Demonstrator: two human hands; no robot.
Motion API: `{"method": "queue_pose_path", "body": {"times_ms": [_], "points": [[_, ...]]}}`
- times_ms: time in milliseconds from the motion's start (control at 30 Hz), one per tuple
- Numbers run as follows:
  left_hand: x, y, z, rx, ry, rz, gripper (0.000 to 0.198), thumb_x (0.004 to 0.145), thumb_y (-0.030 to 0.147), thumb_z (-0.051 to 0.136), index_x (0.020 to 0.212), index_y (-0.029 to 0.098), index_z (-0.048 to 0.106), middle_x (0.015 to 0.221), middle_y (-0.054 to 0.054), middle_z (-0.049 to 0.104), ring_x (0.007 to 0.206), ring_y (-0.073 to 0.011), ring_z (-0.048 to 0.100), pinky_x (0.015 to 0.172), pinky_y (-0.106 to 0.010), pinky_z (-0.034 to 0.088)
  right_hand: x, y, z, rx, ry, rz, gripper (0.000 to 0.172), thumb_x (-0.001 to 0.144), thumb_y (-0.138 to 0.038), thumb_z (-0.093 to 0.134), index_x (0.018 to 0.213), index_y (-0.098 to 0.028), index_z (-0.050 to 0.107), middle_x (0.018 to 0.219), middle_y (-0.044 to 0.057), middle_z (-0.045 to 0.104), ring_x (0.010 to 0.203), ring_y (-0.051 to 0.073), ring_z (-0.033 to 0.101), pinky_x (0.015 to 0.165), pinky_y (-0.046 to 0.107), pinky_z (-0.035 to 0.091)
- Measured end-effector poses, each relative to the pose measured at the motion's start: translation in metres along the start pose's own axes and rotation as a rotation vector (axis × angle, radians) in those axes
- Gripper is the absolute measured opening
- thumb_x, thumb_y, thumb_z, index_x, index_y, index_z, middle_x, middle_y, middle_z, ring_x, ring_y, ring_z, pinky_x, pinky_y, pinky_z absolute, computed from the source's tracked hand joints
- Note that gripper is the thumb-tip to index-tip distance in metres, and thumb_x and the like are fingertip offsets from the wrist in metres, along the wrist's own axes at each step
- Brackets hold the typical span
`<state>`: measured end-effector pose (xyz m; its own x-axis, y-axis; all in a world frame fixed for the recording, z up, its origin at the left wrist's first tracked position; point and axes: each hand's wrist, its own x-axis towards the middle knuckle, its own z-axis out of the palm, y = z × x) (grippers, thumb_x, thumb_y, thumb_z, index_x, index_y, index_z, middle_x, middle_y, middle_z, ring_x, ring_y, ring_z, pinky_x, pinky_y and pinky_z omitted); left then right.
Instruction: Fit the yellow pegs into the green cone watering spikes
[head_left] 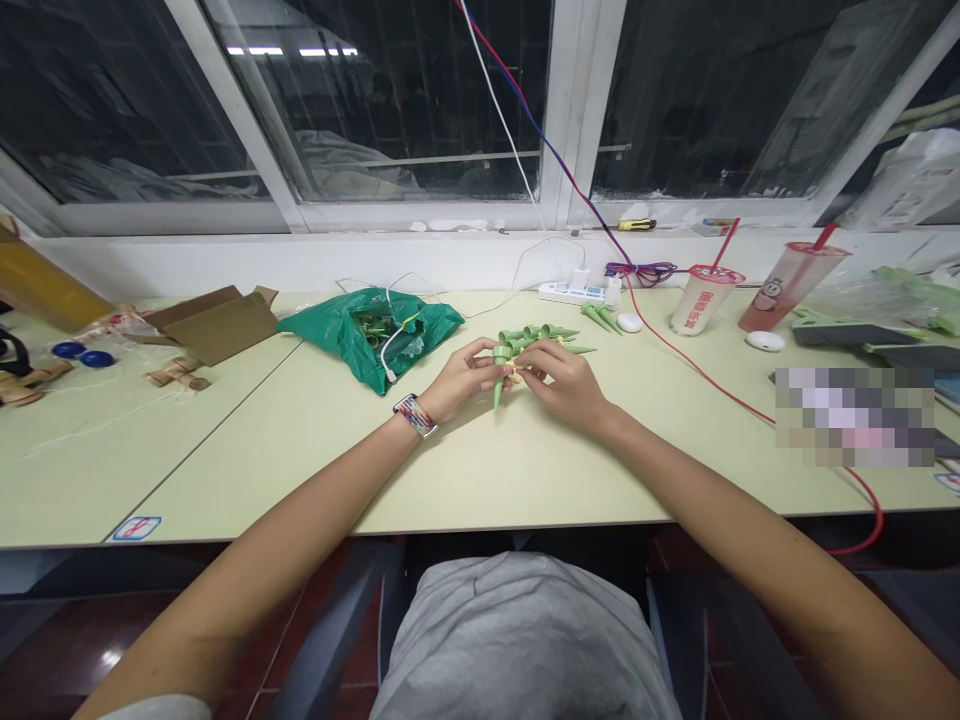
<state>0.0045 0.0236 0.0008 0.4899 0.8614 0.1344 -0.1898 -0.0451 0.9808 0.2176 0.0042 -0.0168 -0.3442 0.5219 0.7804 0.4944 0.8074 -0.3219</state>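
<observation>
You're at a shared workroom or office: long pale-green desks (465,480) run beneath a large window (390,100), holding a power strip (570,293), a computer mouse (628,322) and takeaway cups (705,300).

Two pale green tables (247,480) butted together, seam running diagonally. Left end: open cardboard box (214,328), two blue caps (82,354), small wooden pieces (176,373). Middle: green plastic bag (367,335), slumped, green parts inside. Far edge: white power strip (570,293), two green plastic spikes (600,318), white computer mouse (628,322), two plastic cups (705,300) with red straws. Right: second mouse (765,341), red cable (697,370) running across the top
</observation>
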Motion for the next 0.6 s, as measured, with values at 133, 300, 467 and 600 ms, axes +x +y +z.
{"method": "queue_pose_path", "body": {"times_ms": [133, 300, 467, 600], "points": [[-0.0006, 0.0005, 0.0008, -0.05, 0.001, -0.036, 0.04, 0.074, 0.028, 0.09, 0.099, 0.02, 0.059, 0.084, 0.001, 0.072, 0.073, -0.0132, 0.07, 0.077, -0.029, 0.056, 0.0008, -0.0013, -0.0008, 0.004, 0.005, 0.001, 0.018, 0.104, -0.025, 0.054, 0.104, -0.023, 0.072, 0.106, 0.011, 0.074, 0.086, 0.021, 0.069, 0.069, 0.034, 0.054], [-0.001, 0.0008, 0.0032, -0.031, 0.025, -0.028, 0.044, 0.072, 0.028, 0.091, 0.1, 0.019, 0.058, 0.078, 0.002, 0.07, 0.074, -0.0146, 0.071, 0.078, -0.029, 0.055, 0.002, -0.0023, -0.0017, 0.124, -0.018, 0.111, 0.017, 0.102, -0.036, 0.062, 0.102, -0.022, 0.072, 0.092, 0.007, 0.076, 0.075, 0.02, 0.067, 0.068, 0.033, 0.053], [-0.0007, -0.0006, 0.005, 0.237, 0.082, 0.152, 0.046, 0.073, 0.029, 0.091, 0.105, 0.02, 0.059, 0.075, 0.003, 0.066, 0.07, -0.0139, 0.067, 0.069, -0.026, 0.052, 0.0043, -0.004, -0.0001, 0.26, -0.059, 0.316, 0.039, 0.103, -0.045, 0.058, 0.074, -0.021, 0.066, 0.067, 0.001, 0.07, 0.061, 0.017, 0.062, 0.063, 0.031, 0.048], [-0.0007, -0.0006, 0.0066, 0.403, 0.121, 0.282, 0.04, 0.073, 0.027, 0.09, 0.102, 0.021, 0.064, 0.066, 0.006, 0.053, 0.059, -0.0099, 0.054, 0.054, -0.021, 0.04, 0.005, -0.0047, 0.0006, 0.339, -0.082, 0.4, 0.055, 0.106, -0.054, 0.051, 0.062, -0.021, 0.056, 0.056, -0.001, 0.062, 0.056, 0.016, 0.058, 0.063, 0.032, 0.048]]}}
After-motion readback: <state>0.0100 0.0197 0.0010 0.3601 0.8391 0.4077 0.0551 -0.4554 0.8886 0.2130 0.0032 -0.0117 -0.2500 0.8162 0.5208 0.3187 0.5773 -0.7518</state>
